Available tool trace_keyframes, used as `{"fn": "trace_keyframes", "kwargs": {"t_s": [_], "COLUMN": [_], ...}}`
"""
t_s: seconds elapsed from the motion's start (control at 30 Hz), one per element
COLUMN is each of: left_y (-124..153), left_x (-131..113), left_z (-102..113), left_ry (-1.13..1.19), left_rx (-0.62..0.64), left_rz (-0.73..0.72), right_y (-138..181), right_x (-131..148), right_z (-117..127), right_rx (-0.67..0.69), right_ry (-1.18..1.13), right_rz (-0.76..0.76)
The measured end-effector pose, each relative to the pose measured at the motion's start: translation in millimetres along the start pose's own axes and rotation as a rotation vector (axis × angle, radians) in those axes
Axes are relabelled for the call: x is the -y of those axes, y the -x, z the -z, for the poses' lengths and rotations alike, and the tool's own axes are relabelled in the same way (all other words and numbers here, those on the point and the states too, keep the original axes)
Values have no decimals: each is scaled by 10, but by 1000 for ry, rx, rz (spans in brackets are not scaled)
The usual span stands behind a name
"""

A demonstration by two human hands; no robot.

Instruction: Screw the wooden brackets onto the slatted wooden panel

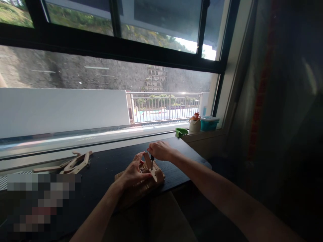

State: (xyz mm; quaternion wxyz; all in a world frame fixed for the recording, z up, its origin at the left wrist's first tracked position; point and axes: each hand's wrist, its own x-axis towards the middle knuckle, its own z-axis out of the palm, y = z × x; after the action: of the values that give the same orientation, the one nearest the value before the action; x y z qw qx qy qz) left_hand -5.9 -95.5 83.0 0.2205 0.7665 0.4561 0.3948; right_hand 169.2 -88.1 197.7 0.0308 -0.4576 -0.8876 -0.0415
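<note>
My right hand (160,150) is closed around the top of a screwdriver (152,158), with most of its handle hidden in the fist. Its thin dark shaft points down at a pale wooden piece (153,174). My left hand (135,170) grips this piece from the left, fingers behind and thumb in front. Beneath both hands lies a brown box-like tray or container (141,190) near the table's front edge, with small things in it too indistinct to name. The screwdriver's tip is too small to make out.
The dark table (106,164) stands against a window. At its left lie several joined wooden parts (78,163). A green cloth (181,132), a bottle with an orange lid (194,122) and a teal tub (209,124) are on the sill. A curtain (262,101) hangs at the right.
</note>
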Motion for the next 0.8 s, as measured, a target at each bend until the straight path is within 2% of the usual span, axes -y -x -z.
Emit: {"fn": "trace_keyframes", "kwargs": {"t_s": [0.1, 0.23, 0.4, 0.63, 0.8], "left_y": [3, 12, 17, -7, -5], "left_x": [8, 57, 75, 69, 58], "left_z": [-3, -5, -20, -30, -22], "left_ry": [-15, -24, -10, 11, -3], "left_rx": [-8, -19, -16, 23, 8], "left_rz": [-10, -23, -7, 22, 8], "right_y": [-5, 2, 6, -3, -14], "right_x": [17, 7, -46, -30, 15], "right_z": [78, 195, 133, -64, 36], "right_rx": [14, 18, -10, -30, 28], "right_ry": [18, 17, -3, -26, -6], "right_rz": [3, 99, 188, 52, -11]}}
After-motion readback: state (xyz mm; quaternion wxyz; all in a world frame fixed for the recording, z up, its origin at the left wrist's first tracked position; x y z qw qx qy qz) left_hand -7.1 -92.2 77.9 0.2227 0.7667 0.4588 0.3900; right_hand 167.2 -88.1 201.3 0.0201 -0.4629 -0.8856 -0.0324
